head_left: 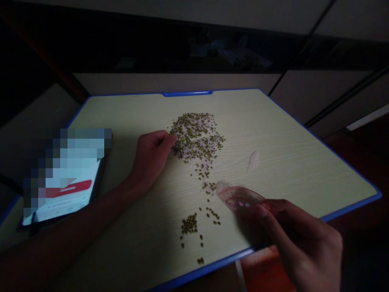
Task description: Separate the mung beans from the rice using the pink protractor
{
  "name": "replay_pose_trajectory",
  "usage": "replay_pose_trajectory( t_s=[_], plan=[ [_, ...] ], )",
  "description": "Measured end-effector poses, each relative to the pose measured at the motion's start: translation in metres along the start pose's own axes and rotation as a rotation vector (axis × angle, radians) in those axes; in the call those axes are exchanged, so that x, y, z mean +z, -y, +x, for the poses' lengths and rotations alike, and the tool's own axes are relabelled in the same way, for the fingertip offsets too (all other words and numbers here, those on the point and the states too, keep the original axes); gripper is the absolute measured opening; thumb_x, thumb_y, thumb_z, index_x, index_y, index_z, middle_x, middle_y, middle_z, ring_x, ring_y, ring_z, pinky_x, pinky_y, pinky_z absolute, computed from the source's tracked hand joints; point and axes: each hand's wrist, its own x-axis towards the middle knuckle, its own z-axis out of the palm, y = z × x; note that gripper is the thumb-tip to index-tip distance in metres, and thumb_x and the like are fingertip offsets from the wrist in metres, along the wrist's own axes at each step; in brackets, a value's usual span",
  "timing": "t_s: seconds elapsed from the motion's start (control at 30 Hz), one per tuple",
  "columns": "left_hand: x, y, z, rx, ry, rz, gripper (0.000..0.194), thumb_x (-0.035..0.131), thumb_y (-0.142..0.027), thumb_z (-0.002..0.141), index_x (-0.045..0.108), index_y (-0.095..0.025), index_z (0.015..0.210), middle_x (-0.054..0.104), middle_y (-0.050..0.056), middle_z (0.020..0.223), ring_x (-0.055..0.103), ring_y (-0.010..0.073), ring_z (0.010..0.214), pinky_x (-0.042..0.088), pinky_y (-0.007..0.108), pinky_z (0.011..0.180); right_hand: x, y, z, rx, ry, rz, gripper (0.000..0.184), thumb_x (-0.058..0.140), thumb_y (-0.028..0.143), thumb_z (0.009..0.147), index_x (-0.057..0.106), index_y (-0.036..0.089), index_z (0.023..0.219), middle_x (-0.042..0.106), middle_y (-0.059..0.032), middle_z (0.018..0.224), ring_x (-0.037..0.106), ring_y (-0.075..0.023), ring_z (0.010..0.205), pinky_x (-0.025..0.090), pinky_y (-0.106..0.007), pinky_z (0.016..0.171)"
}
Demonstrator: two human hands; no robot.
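Observation:
A spread pile of green beans point(194, 136), like mung beans, mixed with pale grains lies on the light wooden table top point(288, 134). At the pile's left edge is my left hand point(153, 152), fingers closed in a pinch; whatever they hold, if anything, is hidden. My right hand point(304, 239) grips a clear plastic piece with a red rim and pink marks point(240, 198), tilted over the table. Its far edge is beside a few beans and a patch of pale powder. Nearer me sits a small cluster of green beans point(190, 224), with several loose ones around it.
To the left a lit tablet or phone point(73, 182) is propped up, its screen partly blurred out. A small heap of pale grains point(253, 160) lies right of the pile. Blue edging point(349, 211) runs round the table, and dark panelled furniture point(170, 44) stands behind it.

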Motion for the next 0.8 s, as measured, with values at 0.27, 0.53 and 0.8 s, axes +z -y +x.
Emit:
replay_pose_trajectory(
  t_s=[0.27, 0.53, 0.8],
  plan=[
    [-0.0001, 0.0007, 0.0005, 0.006, 0.003, -0.015, 0.033, 0.054, -0.026, 0.068, 0.034, -0.02, 0.043, 0.029, -0.006, 0.038, 0.024, 0.0076, 0.038, 0.015, 0.028, 0.04, -0.0001, 0.0013, 0.0, 0.002, -0.026, 0.0, 0.01, 0.065, 0.026, 0.069, 0.065, 0.021, 0.061, 0.064, 0.0024, 0.052, 0.053, -0.0097, 0.04, 0.034, -0.02, 0.034],
    [-0.0003, -0.0026, -0.0019, -0.023, 0.004, 0.004, 0.035, 0.054, -0.027, 0.07, 0.032, -0.021, 0.044, 0.029, -0.006, 0.038, 0.024, 0.0076, 0.037, 0.015, 0.029, 0.039, 0.0011, 0.0029, 0.0017, 0.029, -0.011, -0.008, 0.01, 0.065, 0.027, 0.069, 0.065, 0.02, 0.062, 0.065, 0.0009, 0.053, 0.057, -0.0116, 0.044, 0.033, -0.02, 0.033],
    [0.0007, -0.0017, -0.0014, -0.009, -0.002, -0.027, 0.035, 0.055, -0.025, 0.069, 0.032, -0.02, 0.043, 0.029, -0.007, 0.037, 0.024, 0.0074, 0.037, 0.015, 0.028, 0.039, 0.0, 0.0009, 0.0059, -0.011, -0.025, -0.044, 0.013, 0.064, 0.029, 0.07, 0.064, 0.02, 0.061, 0.059, 0.0029, 0.047, 0.045, -0.0085, 0.035, 0.03, -0.021, 0.033]
  ],
)
